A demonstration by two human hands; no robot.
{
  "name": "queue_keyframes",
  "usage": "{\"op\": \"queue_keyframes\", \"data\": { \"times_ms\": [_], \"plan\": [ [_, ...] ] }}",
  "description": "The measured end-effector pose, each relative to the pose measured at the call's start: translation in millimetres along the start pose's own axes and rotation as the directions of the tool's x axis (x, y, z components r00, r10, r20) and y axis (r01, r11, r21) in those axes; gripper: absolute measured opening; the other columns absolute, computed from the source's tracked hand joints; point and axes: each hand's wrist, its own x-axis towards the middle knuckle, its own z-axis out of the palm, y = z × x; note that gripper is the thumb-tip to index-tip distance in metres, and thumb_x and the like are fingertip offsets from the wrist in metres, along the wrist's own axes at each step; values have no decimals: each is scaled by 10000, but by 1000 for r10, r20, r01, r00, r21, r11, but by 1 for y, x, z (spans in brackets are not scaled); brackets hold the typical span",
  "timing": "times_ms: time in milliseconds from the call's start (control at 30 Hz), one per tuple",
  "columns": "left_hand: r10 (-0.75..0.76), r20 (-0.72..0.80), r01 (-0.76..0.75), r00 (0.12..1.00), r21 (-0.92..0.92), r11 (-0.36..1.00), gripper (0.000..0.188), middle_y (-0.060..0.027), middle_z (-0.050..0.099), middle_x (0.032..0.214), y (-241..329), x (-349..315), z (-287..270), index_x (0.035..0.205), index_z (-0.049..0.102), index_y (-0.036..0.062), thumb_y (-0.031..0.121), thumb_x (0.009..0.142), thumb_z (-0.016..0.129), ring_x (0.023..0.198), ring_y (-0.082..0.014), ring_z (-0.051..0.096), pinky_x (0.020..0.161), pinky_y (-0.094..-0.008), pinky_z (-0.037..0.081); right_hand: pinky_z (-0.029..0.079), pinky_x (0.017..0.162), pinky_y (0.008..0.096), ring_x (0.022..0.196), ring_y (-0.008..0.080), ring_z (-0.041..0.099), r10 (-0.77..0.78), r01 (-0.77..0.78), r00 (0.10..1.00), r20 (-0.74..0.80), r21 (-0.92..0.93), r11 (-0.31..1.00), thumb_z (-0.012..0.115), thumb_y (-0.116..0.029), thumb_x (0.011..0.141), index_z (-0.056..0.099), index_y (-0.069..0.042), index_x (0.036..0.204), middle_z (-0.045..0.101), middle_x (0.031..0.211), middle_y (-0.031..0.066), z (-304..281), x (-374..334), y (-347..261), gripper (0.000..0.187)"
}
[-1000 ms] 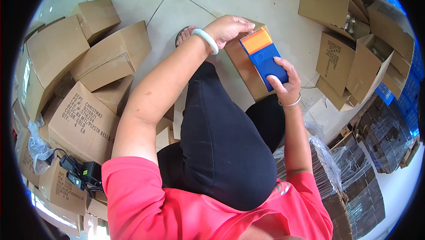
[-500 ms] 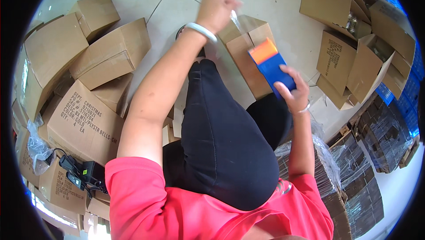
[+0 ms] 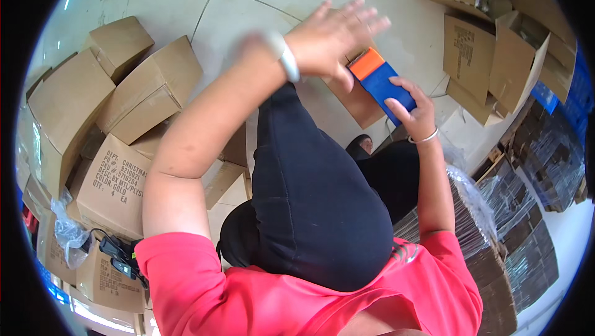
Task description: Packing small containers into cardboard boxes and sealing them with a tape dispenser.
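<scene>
My right hand [image 3: 416, 113] is wrapped round a tape dispenser [image 3: 390, 88] with a blue body and an orange front that has a toothed edge. It rests over a closed brown carton [image 3: 356, 105] on the floor, beyond my knees. Spread flat above the far part of that carton is my left hand [image 3: 331, 37], fingers apart and slightly blurred, with nothing in it. Its thumb comes close to the dispenser's orange end. The left hand hides much of the carton's top, and I cannot tell whether the palm touches it.
Brown cartons [image 3: 74, 104] are piled at the left, one with printing [image 3: 111, 184]. Open cartons [image 3: 520, 57] stand at the far right beside blue crates [image 3: 545, 96]. Plastic-wrapped stacks [image 3: 532, 258] are at the near right. A clear bag [image 3: 69, 229] and black cabled device [image 3: 116, 250] lie left.
My left hand has gone from a closed pinch on a clear strip to spread fingers, moving right over the carton. The strip no longer shows. My right hand keeps hold of the tape dispenser.
</scene>
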Motion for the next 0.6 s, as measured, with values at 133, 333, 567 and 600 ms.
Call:
{"op": "queue_keyframes", "data": {
  "times_ms": [133,333,567,600],
  "plan": [
    [-30,303,-77,952,335,939,1256,-52,160,1509,11,10,16,1451,134,270,382,426,851,1403,-249,98,1084,-593,100,442,883,306,988,212,598,54,-54,999,8,63,997,727,-159,715,613,-37,1075,631,1072,119,-3,-8,-3,397],
    [-55,318,-88,946,417,905,1246,-19,108,1523,13,-2,8,1444,157,313,373,408,848,1409,-235,52,1074,-613,105,455,874,320,992,245,617,115,-119,983,146,18,993,767,-219,669,613,-38,1067,644,1058,125,-49,-119,12,464],
    [-165,501,-196,850,590,783,1051,-61,29,1532,28,20,13,1452,119,326,383,611,745,1413,-254,2,1082,-598,13,488,806,329,909,282,640,449,-417,878,164,-197,887,700,-254,751,618,-101,1069,639,1053,135,-2,-109,92,362],
    [-69,410,-252,909,676,692,1001,-76,60,1528,24,18,31,1454,129,312,340,639,710,1411,-265,23,1097,-569,15,491,791,328,890,286,642,438,-421,892,110,-145,895,694,-265,753,626,-113,1059,645,1028,135,15,-92,96,349]
  ]
}}
